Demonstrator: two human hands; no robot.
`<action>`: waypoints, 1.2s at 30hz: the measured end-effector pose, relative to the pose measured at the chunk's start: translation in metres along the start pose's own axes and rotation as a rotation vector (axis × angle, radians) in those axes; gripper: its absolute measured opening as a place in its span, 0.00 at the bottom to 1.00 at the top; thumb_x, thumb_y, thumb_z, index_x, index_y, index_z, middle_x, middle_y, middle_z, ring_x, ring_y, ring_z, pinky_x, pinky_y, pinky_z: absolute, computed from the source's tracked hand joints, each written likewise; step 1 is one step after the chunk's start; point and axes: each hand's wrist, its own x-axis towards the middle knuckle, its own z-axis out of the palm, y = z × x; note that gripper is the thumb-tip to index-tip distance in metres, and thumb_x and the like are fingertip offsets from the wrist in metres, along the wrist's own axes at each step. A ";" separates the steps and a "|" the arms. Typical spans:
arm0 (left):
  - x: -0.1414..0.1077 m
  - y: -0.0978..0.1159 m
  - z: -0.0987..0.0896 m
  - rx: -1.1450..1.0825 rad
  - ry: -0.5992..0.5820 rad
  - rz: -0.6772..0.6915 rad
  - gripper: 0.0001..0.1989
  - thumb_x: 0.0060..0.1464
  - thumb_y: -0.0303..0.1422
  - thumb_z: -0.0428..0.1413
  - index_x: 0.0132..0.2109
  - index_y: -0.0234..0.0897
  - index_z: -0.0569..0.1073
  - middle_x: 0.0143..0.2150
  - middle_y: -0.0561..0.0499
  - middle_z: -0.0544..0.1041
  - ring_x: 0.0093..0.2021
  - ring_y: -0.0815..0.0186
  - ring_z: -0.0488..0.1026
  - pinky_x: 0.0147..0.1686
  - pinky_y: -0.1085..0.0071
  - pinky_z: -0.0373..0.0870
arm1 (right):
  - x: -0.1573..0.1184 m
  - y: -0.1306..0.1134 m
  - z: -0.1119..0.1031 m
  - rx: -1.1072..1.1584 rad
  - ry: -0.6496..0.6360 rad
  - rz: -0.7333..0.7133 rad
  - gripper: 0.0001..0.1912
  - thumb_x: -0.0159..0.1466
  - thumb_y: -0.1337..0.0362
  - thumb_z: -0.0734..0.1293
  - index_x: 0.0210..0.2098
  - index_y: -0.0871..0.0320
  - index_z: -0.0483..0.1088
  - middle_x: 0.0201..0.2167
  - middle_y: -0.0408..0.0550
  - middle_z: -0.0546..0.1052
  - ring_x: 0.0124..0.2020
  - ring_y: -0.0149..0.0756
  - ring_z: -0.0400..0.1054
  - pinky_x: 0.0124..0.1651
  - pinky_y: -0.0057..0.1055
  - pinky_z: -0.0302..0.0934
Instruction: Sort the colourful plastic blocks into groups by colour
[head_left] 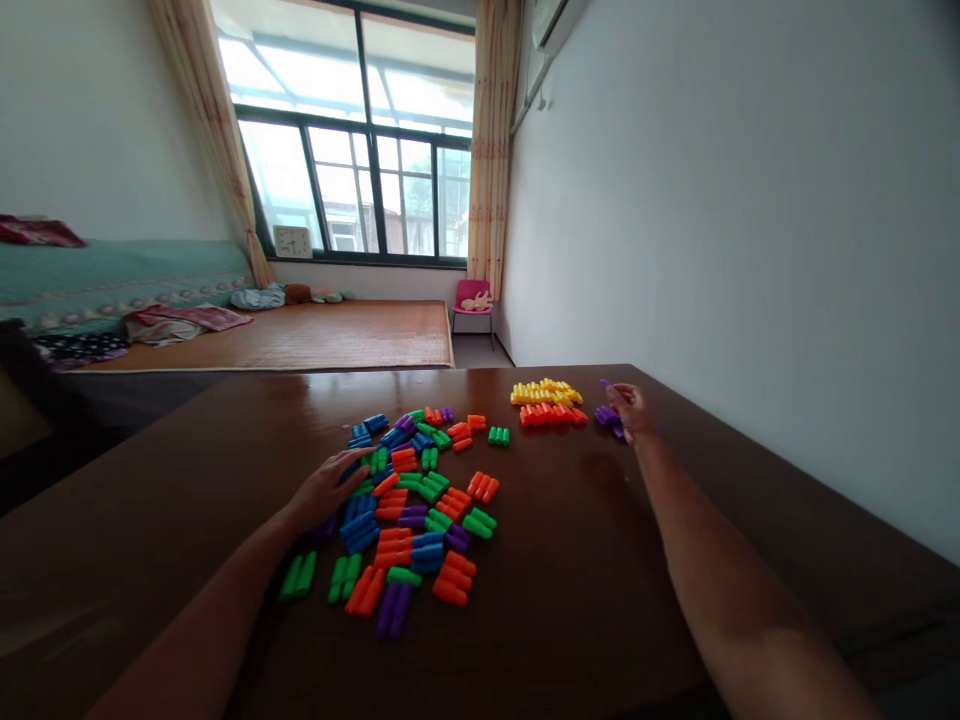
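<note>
At the far right of the table, my right hand (628, 408) pinches a purple plastic building piece (606, 384), just above a small group of purple pieces (609, 420). My left hand (334, 486) lies with fingers stretched over the left side of a loose pile of blue, green, orange and purple pieces (412, 490), touching some of them. The pieces look like short tubes joined side by side. Left of my right hand sit a group of yellow pieces (546, 392) and a row of orange-red pieces (552, 414).
The dark brown table (555, 580) runs close to the white wall (735, 220) on the right. Beyond it stand a bed with a brown mat (352, 335) and a pink chair (472, 297). A square clock (292, 242) rests by the window.
</note>
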 end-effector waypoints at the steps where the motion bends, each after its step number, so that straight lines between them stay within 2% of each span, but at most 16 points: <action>1: 0.000 -0.001 0.000 0.005 0.000 0.002 0.30 0.58 0.53 0.45 0.57 0.39 0.71 0.56 0.44 0.74 0.56 0.55 0.70 0.56 0.60 0.65 | 0.011 0.012 -0.020 -0.072 0.118 -0.016 0.24 0.46 0.48 0.72 0.36 0.56 0.65 0.32 0.45 0.73 0.33 0.34 0.69 0.35 0.32 0.66; 3: 0.000 -0.002 0.000 0.011 0.002 0.008 0.29 0.58 0.53 0.45 0.57 0.39 0.71 0.55 0.44 0.74 0.55 0.55 0.70 0.56 0.59 0.66 | 0.027 0.034 -0.054 -0.225 0.306 -0.017 0.22 0.47 0.50 0.70 0.35 0.58 0.66 0.33 0.47 0.74 0.33 0.36 0.69 0.37 0.34 0.65; 4: 0.001 -0.002 -0.001 0.013 0.001 0.009 0.29 0.58 0.53 0.45 0.57 0.39 0.71 0.55 0.44 0.74 0.55 0.55 0.70 0.56 0.59 0.66 | 0.033 0.042 -0.065 -0.303 0.356 -0.016 0.21 0.47 0.51 0.69 0.35 0.58 0.66 0.33 0.48 0.74 0.33 0.36 0.68 0.37 0.35 0.65; 6: 0.001 -0.002 -0.002 0.013 -0.004 0.006 0.30 0.58 0.53 0.45 0.56 0.39 0.71 0.55 0.44 0.75 0.55 0.54 0.71 0.55 0.60 0.67 | 0.040 0.053 -0.075 -0.448 0.339 -0.034 0.19 0.48 0.53 0.69 0.34 0.59 0.66 0.33 0.50 0.75 0.33 0.37 0.68 0.38 0.36 0.64; 10: 0.001 0.000 -0.003 0.007 -0.011 -0.006 0.30 0.57 0.54 0.46 0.57 0.39 0.71 0.55 0.44 0.74 0.55 0.54 0.71 0.55 0.60 0.66 | 0.044 0.055 -0.065 -0.680 0.184 -0.110 0.18 0.48 0.54 0.69 0.33 0.60 0.69 0.33 0.52 0.76 0.33 0.38 0.68 0.40 0.37 0.63; 13: 0.000 0.001 -0.003 0.004 -0.017 -0.020 0.30 0.58 0.53 0.46 0.57 0.38 0.71 0.56 0.44 0.74 0.55 0.54 0.70 0.56 0.61 0.66 | 0.043 0.053 -0.057 -0.830 0.196 -0.100 0.17 0.50 0.54 0.70 0.35 0.59 0.71 0.37 0.54 0.76 0.37 0.41 0.68 0.42 0.39 0.62; 19: 0.000 0.000 -0.003 0.011 -0.015 -0.017 0.29 0.58 0.52 0.46 0.57 0.38 0.71 0.56 0.44 0.74 0.55 0.55 0.71 0.56 0.62 0.66 | 0.039 0.054 -0.058 -1.000 0.150 -0.021 0.19 0.53 0.52 0.70 0.39 0.57 0.74 0.42 0.55 0.76 0.44 0.49 0.67 0.44 0.42 0.61; 24: 0.001 0.001 -0.004 0.017 -0.014 -0.019 0.29 0.57 0.53 0.46 0.56 0.38 0.72 0.55 0.45 0.75 0.55 0.55 0.71 0.55 0.62 0.66 | 0.035 0.045 -0.059 -1.048 0.150 -0.011 0.22 0.57 0.46 0.65 0.42 0.54 0.76 0.45 0.55 0.76 0.47 0.53 0.65 0.45 0.47 0.60; 27: 0.001 0.002 -0.004 0.009 -0.014 -0.018 0.30 0.57 0.53 0.46 0.56 0.38 0.72 0.55 0.45 0.75 0.55 0.54 0.71 0.55 0.62 0.67 | 0.033 0.039 -0.062 -1.051 0.206 0.028 0.20 0.63 0.51 0.59 0.44 0.53 0.76 0.44 0.55 0.76 0.47 0.51 0.65 0.47 0.48 0.59; 30: 0.001 0.002 -0.004 0.000 -0.013 -0.014 0.30 0.57 0.53 0.46 0.56 0.38 0.72 0.55 0.44 0.75 0.54 0.54 0.71 0.55 0.61 0.67 | 0.031 0.035 -0.064 -1.050 0.234 0.048 0.21 0.64 0.54 0.56 0.46 0.52 0.75 0.43 0.56 0.77 0.47 0.50 0.65 0.47 0.49 0.59; 36: -0.001 0.003 -0.002 -0.008 -0.015 -0.020 0.29 0.58 0.51 0.46 0.57 0.37 0.71 0.56 0.43 0.74 0.56 0.54 0.69 0.57 0.60 0.64 | 0.026 0.038 -0.069 -1.111 0.187 0.042 0.19 0.63 0.56 0.57 0.48 0.50 0.74 0.44 0.55 0.77 0.49 0.54 0.64 0.49 0.56 0.56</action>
